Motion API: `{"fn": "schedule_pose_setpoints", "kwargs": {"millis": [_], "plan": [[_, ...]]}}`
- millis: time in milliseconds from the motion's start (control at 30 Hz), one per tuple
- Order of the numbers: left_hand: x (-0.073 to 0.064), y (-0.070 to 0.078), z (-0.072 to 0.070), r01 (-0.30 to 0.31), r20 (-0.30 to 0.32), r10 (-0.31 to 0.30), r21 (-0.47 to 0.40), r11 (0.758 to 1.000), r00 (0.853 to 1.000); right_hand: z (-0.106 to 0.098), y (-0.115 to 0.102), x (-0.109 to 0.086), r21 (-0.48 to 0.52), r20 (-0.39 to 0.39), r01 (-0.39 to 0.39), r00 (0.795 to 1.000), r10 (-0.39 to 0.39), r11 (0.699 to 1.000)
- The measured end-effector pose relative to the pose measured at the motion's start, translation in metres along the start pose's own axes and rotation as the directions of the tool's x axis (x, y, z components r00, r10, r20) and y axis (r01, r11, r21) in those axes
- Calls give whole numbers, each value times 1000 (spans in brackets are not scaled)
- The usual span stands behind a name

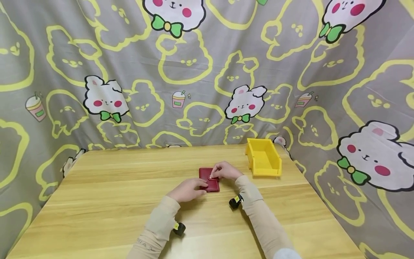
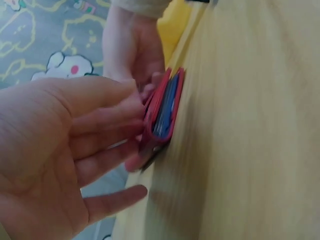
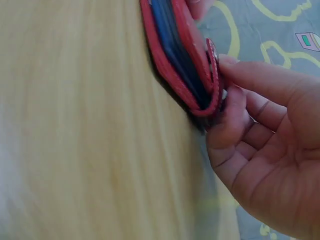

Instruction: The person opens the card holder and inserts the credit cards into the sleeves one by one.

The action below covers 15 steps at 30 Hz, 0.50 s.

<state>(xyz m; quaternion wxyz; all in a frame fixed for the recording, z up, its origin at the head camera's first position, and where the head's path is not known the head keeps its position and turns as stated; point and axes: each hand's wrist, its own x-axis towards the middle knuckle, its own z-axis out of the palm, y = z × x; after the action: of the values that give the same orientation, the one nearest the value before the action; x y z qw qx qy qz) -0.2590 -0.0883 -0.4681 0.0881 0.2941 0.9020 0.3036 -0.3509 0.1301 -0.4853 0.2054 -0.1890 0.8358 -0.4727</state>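
A small dark red card wallet (image 1: 213, 186) lies closed on the wooden table in the head view. Its side edge in the left wrist view shows blue and dark layers between the red covers (image 2: 173, 105). My left hand (image 1: 188, 190) rests on the wallet's near left part, fingers fairly straight against the cover. From the right, my right hand (image 1: 227, 170) pinches the wallet's short closing strap (image 3: 215, 82) between thumb and fingertips. A pale round snap (image 1: 210, 177) shows beside those fingertips.
A yellow open bin (image 1: 263, 158) stands at the back right of the table (image 1: 129, 180). Behind and to the right hangs a grey curtain (image 1: 200, 86) with cartoon prints. Each wrist carries a small black camera (image 1: 179, 229).
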Motion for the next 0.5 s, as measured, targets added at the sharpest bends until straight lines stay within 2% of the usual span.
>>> {"fn": "schedule_pose_setpoints", "kwargs": {"millis": [100,167,233,300,333,400,467,500], "plan": [[-2,-7,-9,18,-44,-22,-90,996,999,-7,0,-5,69,22,-11,1000,9,998],[-7,-13,-22,32,-95,-46,-144,989,994,-17,-3,-11,81,4,-4,1000,4,997],[-12,-19,-41,57,-162,-85,-174,983,983,-29,-9,-15,65,-52,30,998,-27,997],[-17,-25,-66,111,-230,-145,-156,982,962,-43,-18,-18,26,-171,72,983,-66,997],[-18,-27,-79,135,-268,-166,-129,982,949,-51,-23,-18,-7,-238,89,967,-88,996],[-17,-33,-106,193,-353,-188,-23,981,916,-66,-32,-15,-74,-370,120,918,-139,990],[-13,-40,-130,258,-435,-183,119,959,882,-78,-41,-10,-188,-480,109,857,-188,976],[-9,-44,-139,291,-469,-179,178,940,865,-83,-45,-7,-276,-515,86,828,-223,957]]}}
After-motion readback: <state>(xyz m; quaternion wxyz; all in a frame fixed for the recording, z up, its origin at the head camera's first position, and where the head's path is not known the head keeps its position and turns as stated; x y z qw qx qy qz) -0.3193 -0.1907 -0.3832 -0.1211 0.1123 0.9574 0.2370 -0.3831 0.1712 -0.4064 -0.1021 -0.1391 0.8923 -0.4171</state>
